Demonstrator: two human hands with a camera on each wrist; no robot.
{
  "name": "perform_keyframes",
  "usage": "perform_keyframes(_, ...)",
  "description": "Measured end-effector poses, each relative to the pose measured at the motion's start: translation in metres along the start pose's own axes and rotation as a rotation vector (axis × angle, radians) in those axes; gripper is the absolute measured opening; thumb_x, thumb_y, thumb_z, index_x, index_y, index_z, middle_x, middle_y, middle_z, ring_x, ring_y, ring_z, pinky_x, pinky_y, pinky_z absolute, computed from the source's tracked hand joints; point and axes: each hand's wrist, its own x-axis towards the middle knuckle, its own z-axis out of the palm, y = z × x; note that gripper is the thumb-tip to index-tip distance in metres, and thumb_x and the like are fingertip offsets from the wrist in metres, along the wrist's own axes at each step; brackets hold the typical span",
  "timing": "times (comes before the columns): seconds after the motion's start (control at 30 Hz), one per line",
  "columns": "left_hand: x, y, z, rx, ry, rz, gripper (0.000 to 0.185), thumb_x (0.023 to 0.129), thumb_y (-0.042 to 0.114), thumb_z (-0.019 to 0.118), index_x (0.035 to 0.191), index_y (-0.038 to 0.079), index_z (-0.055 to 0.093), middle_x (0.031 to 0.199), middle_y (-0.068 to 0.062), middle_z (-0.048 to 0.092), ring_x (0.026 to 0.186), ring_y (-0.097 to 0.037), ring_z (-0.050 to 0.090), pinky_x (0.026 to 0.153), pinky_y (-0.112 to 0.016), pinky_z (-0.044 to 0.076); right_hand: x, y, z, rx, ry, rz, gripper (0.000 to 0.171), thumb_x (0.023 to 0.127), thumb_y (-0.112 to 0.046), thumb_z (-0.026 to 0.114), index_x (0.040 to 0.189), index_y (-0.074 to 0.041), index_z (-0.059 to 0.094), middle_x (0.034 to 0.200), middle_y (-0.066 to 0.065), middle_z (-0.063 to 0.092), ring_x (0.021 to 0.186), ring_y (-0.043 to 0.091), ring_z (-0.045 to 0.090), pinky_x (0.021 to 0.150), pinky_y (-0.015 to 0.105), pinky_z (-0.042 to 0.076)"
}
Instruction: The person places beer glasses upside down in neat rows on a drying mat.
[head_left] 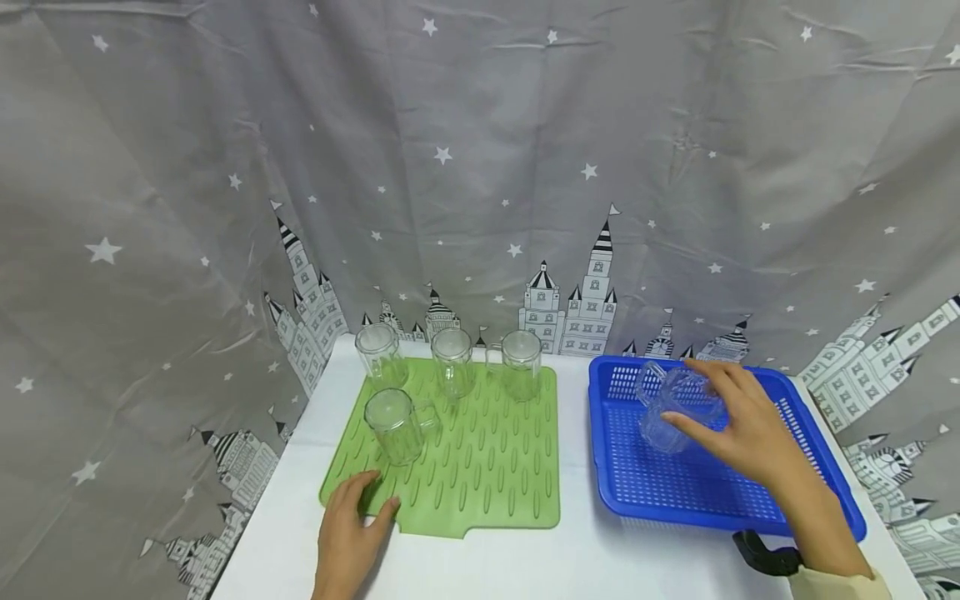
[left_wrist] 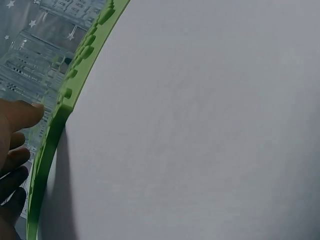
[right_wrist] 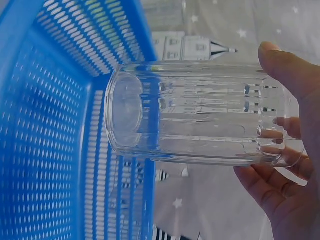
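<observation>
My right hand (head_left: 746, 429) grips a clear glass mug (right_wrist: 200, 112) near its rim, thumb on one side and fingers on the other. The mug has fluted sides and is over the blue basket (head_left: 693, 521), its handle pointing to the back left in the head view. My left hand (head_left: 348, 529) lies at the front left corner of the green drying mat (head_left: 487, 467), thumb and fingers apart and loosely bent, holding nothing. Just beyond its fingertips a glass mug (head_left: 399, 427) stands on the mat, handle to the right.
Along the mat's back stand three more glass mugs, at left (head_left: 381, 356), middle (head_left: 453, 362) and right (head_left: 521, 367). Mat and basket sit side by side on a white table (head_left: 555, 567). A grey curtain (head_left: 480, 167) with stars and castles hangs behind.
</observation>
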Motion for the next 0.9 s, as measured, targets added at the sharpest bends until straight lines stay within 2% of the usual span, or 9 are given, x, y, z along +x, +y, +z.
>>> perform_keyframes(0.13,-0.003,0.007,0.005,-0.016,0.011,0.025,0.056,0.094,0.023,0.085,0.143,0.008,0.063,0.148,-0.019,0.061,0.142,-0.042,0.055,0.119,-0.065,0.045,0.006,-0.01,0.005,0.015,-0.001,-0.019,0.085,0.085,-0.042,0.092,0.158,-0.022,0.052,0.136,0.012,0.062,0.109,0.027,0.06,0.084,0.056,0.056)
perform_keyframes(0.3,-0.005,0.017,0.011,-0.051,0.053,0.07,0.059,0.09,0.018,0.088,0.143,0.01,0.063,0.147,-0.015,0.063,0.14,-0.039,0.058,0.117,-0.062,0.049,0.012,-0.022,0.011,0.032,-0.023,-0.022,0.083,0.088,-0.043,0.09,0.159,-0.024,0.051,0.142,0.013,0.06,0.113,0.028,0.058,0.09,0.062,0.058)
perform_keyframes(0.47,-0.004,0.032,0.019,-0.161,0.101,0.103,0.062,0.087,0.011,0.09,0.143,0.012,0.065,0.147,-0.012,0.063,0.14,-0.036,0.058,0.118,-0.057,0.047,0.019,-0.033,0.018,0.071,-0.008,-0.057,0.084,0.087,-0.038,0.091,0.16,-0.025,0.051,0.143,0.012,0.061,0.115,0.028,0.058,0.092,0.061,0.058)
perform_keyframes(0.6,-0.001,0.044,0.025,-0.202,0.091,0.13,0.062,0.086,0.011,0.09,0.143,0.014,0.065,0.146,-0.007,0.063,0.14,-0.033,0.059,0.118,-0.056,0.048,0.022,-0.041,0.026,0.092,0.003,-0.1,0.084,0.086,-0.036,0.092,0.159,-0.023,0.052,0.143,0.012,0.061,0.117,0.029,0.058,0.094,0.06,0.057)
perform_keyframes(0.73,-0.002,0.054,0.029,-0.212,0.071,0.146,0.061,0.087,0.012,0.09,0.143,0.016,0.066,0.147,-0.007,0.063,0.14,-0.034,0.06,0.116,-0.059,0.052,0.026,-0.05,0.032,0.118,-0.004,-0.109,0.083,0.086,-0.037,0.092,0.158,-0.025,0.053,0.143,0.01,0.061,0.12,0.028,0.057,0.096,0.058,0.057)
perform_keyframes(0.9,-0.004,0.062,0.033,-0.231,0.047,0.174,0.062,0.087,0.014,0.091,0.144,0.019,0.065,0.148,-0.004,0.063,0.141,-0.03,0.06,0.116,-0.056,0.054,0.03,-0.062,0.039,0.145,-0.01,-0.122,0.083,0.086,-0.038,0.092,0.158,-0.024,0.053,0.142,0.008,0.06,0.122,0.026,0.057,0.098,0.057,0.058)
